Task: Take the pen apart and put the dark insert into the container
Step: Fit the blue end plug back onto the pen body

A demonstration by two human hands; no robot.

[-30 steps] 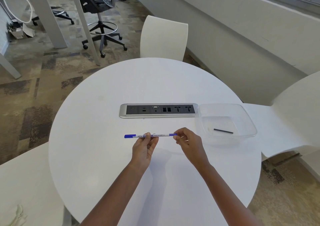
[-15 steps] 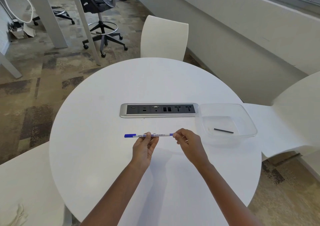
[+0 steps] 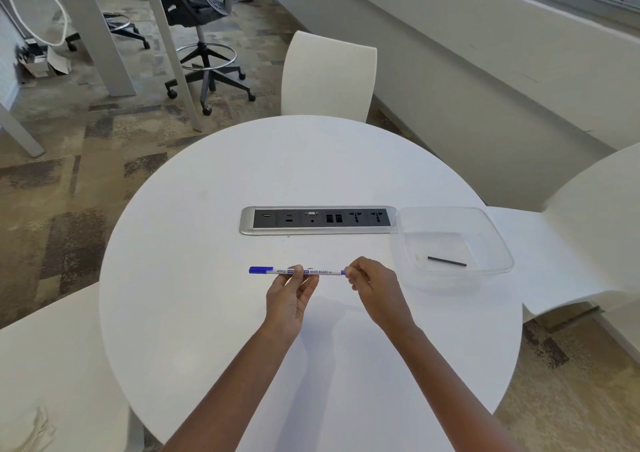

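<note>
Hands: left (image 3: 289, 294), right (image 3: 372, 283) pinch pen (image 3: 311, 272) ends.

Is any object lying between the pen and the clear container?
Nothing visible does. The right hand pinches the end of the pen, and only bare table lies between it and the container to its right.

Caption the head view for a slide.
Left hand and right hand hold the pen over the table; a dark insert lies in the container.

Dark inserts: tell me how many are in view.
1. The dark insert lies in the container, right of the socket panel. The pen, pinched by the left hand and right hand, may hide another inside.
</note>
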